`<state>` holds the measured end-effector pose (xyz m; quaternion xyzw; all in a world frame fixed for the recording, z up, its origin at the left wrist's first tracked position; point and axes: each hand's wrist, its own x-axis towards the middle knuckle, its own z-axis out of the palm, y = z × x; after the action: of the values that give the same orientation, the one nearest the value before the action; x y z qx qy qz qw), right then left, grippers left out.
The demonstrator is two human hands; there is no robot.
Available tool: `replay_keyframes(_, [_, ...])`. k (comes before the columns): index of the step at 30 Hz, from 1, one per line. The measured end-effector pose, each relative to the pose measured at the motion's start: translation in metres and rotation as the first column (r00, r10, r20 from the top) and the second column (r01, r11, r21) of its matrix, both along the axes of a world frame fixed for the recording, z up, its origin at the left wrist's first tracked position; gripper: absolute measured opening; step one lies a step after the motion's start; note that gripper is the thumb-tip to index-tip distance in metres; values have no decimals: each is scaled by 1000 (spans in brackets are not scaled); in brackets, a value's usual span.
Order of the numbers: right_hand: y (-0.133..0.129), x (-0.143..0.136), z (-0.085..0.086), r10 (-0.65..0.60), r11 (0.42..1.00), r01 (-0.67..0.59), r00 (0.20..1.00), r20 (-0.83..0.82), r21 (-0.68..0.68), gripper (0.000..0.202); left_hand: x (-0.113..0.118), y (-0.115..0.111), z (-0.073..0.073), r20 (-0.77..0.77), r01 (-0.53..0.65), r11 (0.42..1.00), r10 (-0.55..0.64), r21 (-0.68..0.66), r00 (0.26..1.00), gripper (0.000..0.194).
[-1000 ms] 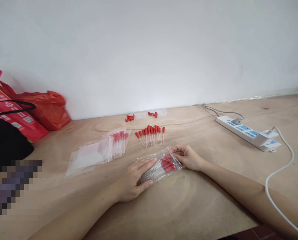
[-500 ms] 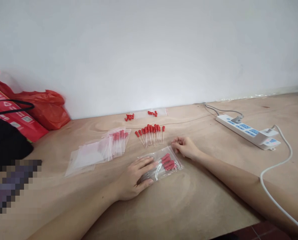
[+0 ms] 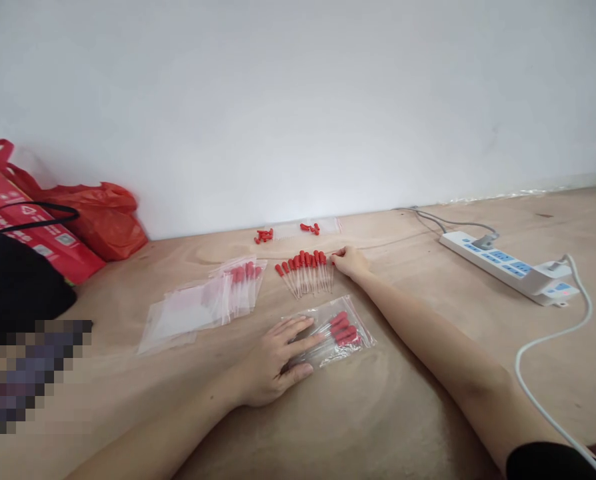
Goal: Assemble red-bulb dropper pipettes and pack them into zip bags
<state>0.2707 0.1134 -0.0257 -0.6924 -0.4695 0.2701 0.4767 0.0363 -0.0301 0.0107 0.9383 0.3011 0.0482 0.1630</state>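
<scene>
My left hand (image 3: 282, 360) lies flat with fingers spread over the left part of a clear zip bag (image 3: 323, 359). Inside that bag are several glass droppers with red rubber bulbs (image 3: 345, 331), bulbs toward the right. Farther back, a fanned row of droppers (image 3: 305, 270) lies on the table, red bulbs pointing away from me. My right hand (image 3: 351, 262) is at the row's right end, its fingertips closed around the bulb of the rightmost dropper (image 3: 333, 280). Those fingers cover most of that bulb.
Overlapping zip bags (image 3: 191, 307) lie on the left, some holding red-bulbed droppers. Loose red bulbs (image 3: 264, 236) and another clear bag (image 3: 328, 227) are near the wall. A power strip (image 3: 498, 263) with a white cable (image 3: 521, 350) sits right; red bags (image 3: 105, 220) stand left.
My right hand has moved away from the corner of the zip bag, up to the rightmost dropper, and its fingers have closed on it. My left hand stays on the bag.
</scene>
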Motion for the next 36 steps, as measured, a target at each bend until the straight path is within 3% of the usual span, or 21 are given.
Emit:
replay_keyframes(6, [-27, 23, -5, -29, 988, 75, 950, -310, 135, 19, -1, 1, -1, 59, -1, 1000, 2, -24, 998, 48])
replay_keyframes(11, [-74, 46, -11, -10, 961, 139, 882, -471, 239, 24, -1, 1, -1, 67, -6, 1000, 7, -22, 998, 48])
replay_keyframes(15, [-100, 46, -9, 46, 952, 121, 852, -522, 281, 26, 0, 0, 0, 29, -18, 999, 19, -34, 999, 48])
replay_keyframes(26, [-106, 27, -3, 99, 953, 97, 795, -599, 286, 27, 1, 0, 0, 28, -21, 999, 22, -32, 999, 48])
replay_keyframes(31, [-119, 15, -1, 212, 965, -48, 720, -661, 257, 31, 1, 0, -1, 39, -20, 999, 21, -26, 999, 49])
replay_keyframes(36, [-131, 9, 9, 364, 931, -306, 769, -525, 198, 34, 0, 1, -3, 38, -10, 1000, 10, -11, 999, 51])
